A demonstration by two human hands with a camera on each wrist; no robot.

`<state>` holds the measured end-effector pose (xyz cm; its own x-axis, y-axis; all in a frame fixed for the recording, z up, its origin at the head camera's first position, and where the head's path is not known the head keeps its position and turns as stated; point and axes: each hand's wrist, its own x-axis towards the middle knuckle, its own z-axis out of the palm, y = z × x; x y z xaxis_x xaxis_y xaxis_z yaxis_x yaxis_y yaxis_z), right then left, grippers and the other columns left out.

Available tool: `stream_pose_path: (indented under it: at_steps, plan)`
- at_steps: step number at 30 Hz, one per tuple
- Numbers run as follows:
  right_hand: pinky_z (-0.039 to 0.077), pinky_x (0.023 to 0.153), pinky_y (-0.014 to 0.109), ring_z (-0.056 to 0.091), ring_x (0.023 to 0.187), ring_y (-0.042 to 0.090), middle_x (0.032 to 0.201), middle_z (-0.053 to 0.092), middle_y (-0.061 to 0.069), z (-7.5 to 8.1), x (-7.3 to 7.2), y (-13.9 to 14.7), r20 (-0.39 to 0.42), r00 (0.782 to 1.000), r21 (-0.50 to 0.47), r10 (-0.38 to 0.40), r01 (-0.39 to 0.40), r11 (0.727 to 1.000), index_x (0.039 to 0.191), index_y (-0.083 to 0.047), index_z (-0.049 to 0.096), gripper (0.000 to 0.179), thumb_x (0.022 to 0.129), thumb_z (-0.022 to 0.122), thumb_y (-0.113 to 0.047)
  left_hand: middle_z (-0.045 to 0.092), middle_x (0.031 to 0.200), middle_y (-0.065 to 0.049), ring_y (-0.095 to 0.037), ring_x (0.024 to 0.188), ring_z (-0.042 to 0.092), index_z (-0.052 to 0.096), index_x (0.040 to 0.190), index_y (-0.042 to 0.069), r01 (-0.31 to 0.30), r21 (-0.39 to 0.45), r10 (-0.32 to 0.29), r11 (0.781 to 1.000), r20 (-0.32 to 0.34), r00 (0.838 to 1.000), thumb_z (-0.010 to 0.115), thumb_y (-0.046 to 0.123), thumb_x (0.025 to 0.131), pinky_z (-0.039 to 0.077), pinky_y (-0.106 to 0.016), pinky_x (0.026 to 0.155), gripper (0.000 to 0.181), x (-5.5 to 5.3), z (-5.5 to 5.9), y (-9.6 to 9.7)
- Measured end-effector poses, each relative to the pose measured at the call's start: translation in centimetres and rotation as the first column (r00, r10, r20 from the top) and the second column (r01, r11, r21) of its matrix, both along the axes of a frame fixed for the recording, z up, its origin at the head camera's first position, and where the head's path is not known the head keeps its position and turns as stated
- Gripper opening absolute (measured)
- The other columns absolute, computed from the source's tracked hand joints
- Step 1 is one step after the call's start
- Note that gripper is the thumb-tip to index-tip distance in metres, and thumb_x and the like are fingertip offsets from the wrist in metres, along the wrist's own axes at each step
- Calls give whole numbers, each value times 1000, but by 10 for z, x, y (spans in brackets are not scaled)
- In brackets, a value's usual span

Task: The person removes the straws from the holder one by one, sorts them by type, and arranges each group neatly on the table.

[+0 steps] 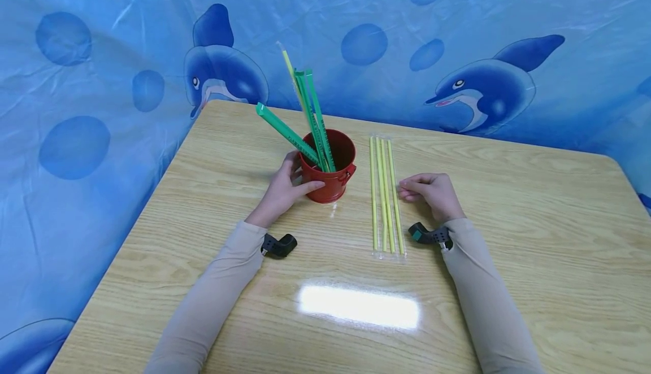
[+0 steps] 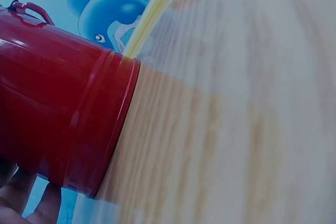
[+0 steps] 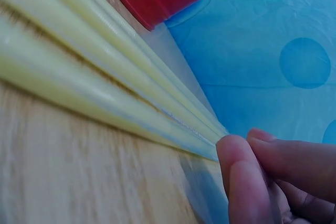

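Observation:
My left hand (image 1: 282, 193) grips the near left side of a small red bucket (image 1: 328, 190), its thumb across the front. Upright in the bucket lean several long green wrapped sticks (image 1: 285, 131) with dark lettering, plus one yellow straw (image 1: 288, 66) in a clear wrapper. To its right, several yellow straws (image 1: 382, 193) in clear wrappers lie side by side on the table. My right hand (image 1: 429, 192) is just right of the rightmost straw, fingers loosely bent. In the right wrist view its fingertips (image 3: 233, 148) overlap the straws' far ends; no straw shows lifted between them.
The wooden table (image 1: 534, 238) reaches back to a blue sheet (image 1: 325, 1) printed with dolphins. Black wrist cameras (image 1: 281, 246) sit at both cuffs. A bright light reflection lies on the tabletop near the front.

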<state>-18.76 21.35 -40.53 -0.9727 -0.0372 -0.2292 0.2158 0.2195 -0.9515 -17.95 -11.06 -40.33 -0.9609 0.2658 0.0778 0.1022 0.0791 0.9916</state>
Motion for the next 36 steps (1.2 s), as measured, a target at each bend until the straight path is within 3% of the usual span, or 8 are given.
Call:
stream_pose_path:
  at_steps: [9, 18, 24, 29, 36]
  plan:
    - [56, 65, 23, 68, 68, 10, 74, 70, -1, 1, 0, -1, 15, 1000, -8, -6, 6, 1000, 111, 18, 57, 27, 91, 58, -1, 37, 144, -12, -23, 134, 35, 24, 146, 7, 3, 7, -3, 1000, -10, 1000, 69, 7, 86, 34, -36, 107, 75, 0, 0, 0]
    - [56, 67, 22, 67, 71, 9, 76, 69, -1, 10, 5, -12, -27, 1000, -5, -2, 2, 1000, 106, 13, 60, 22, 91, 60, -4, 39, 142, -13, -23, 132, 36, 26, 145, 6, 12, 17, -12, 1000, -17, 1000, 70, 6, 85, 35, -37, 107, 74, 0, -1, 0]
    - [56, 71, 27, 67, 73, 10, 81, 69, -2, 24, 9, -30, -117, 992, -10, 40, -42, 999, 107, 15, 60, 28, 92, 61, -9, 39, 142, -12, -22, 132, 37, 26, 145, 7, 7, 13, -7, 1000, -14, 1000, 70, 7, 85, 35, -37, 107, 74, 0, -2, -1]
    - [56, 74, 27, 67, 77, 12, 88, 68, 1, 42, 6, -48, -223, 971, 6, 87, -87, 996, 108, 16, 59, 36, 92, 63, -16, 39, 142, -12, -23, 132, 36, 26, 145, 7, 10, 18, -10, 1000, -16, 1000, 70, 7, 85, 35, -37, 107, 74, 0, -2, -1]
    - [56, 75, 29, 68, 80, 16, 94, 68, 8, 69, -5, -82, -315, 944, -45, 98, -117, 992, 103, 6, 66, 26, 88, 68, -15, 39, 142, -12, -23, 132, 36, 26, 145, 7, 8, 18, -8, 1000, -19, 1000, 70, 7, 86, 35, -37, 107, 74, -1, -2, 0]
